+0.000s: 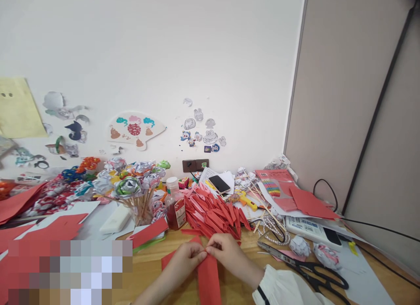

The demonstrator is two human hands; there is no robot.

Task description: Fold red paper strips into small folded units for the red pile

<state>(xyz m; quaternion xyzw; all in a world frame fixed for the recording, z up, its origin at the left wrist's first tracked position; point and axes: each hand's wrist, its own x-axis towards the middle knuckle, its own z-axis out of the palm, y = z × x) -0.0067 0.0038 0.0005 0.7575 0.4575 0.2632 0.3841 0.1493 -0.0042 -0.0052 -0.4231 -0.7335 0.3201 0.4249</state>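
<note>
A long folded strip of red paper [209, 281] stretches from the front edge of the table up to my hands. My left hand [191, 256] pinches it from the left side near its upper end. From the right, my right hand [223, 251] pinches the same strip, its fingertips touching those of the left. Another piece of red paper shows behind my left wrist, partly covered. Just beyond the hands lies a heap of folded red paper pieces [213, 211]. The exact fold under my fingertips is hidden.
Black-handled scissors [305, 265] lie right of my right arm, near crumpled paper balls [300, 245] and a calculator [308, 230]. Behind the heap are a phone [219, 184] and a yellow glue gun [246, 201]. A bottle [175, 208] and paper flowers [129, 187] stand left.
</note>
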